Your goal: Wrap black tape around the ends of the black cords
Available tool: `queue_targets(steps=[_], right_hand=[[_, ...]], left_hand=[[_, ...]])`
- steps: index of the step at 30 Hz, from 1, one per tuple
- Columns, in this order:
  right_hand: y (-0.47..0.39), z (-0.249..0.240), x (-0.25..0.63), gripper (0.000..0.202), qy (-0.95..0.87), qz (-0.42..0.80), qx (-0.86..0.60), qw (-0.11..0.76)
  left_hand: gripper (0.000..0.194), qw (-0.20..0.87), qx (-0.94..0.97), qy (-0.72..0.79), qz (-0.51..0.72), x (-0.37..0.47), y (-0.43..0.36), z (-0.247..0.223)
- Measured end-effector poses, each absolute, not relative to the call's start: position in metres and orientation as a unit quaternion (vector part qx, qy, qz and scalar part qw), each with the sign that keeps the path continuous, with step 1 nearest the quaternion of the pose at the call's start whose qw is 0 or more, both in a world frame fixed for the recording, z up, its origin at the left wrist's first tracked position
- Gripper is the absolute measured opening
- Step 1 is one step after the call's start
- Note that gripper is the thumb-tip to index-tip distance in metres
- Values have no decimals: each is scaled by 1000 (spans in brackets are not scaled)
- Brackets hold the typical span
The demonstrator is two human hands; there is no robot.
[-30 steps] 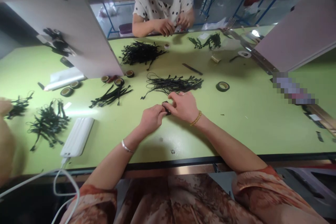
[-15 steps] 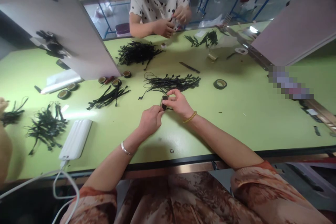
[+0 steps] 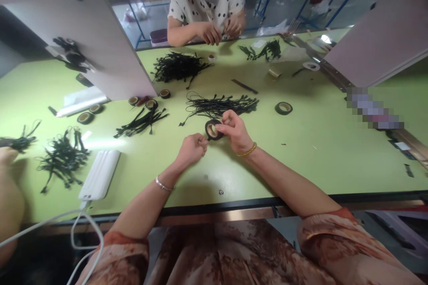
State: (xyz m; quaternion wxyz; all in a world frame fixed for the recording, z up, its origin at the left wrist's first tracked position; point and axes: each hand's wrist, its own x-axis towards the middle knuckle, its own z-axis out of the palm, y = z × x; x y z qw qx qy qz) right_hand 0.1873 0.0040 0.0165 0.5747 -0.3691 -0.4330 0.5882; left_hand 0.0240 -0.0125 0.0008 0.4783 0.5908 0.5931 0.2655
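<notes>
Pinching ring-shaped black tape roll point(image 3: 217, 136) near thin, wiry cables point(image 3: 223, 106).

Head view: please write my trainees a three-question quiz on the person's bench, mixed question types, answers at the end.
1. Which of the wearer's hands has its thumb at the hole of the black tape roll?
2. True or false: in the picture, the white box lies left of the roll.
3. Fill in: just beyond the roll lies a spread of black ____.

Key:
1. The right hand.
2. True.
3. Cables.
</notes>
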Motion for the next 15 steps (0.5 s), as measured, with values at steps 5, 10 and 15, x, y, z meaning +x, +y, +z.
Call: queue_targets(steps=[5, 10, 15], right_hand=[[6, 21, 203, 36, -644, 484, -328, 492], [11, 21, 214, 23, -798, 311, -326, 400], [18, 13, 220, 17, -866, 194, -345, 305]], left_hand=[[12, 678, 405, 514, 335, 15, 0, 1], [23, 786, 288, 419, 352, 3, 9, 5], [29, 754, 339, 440, 350, 1, 11, -3]])
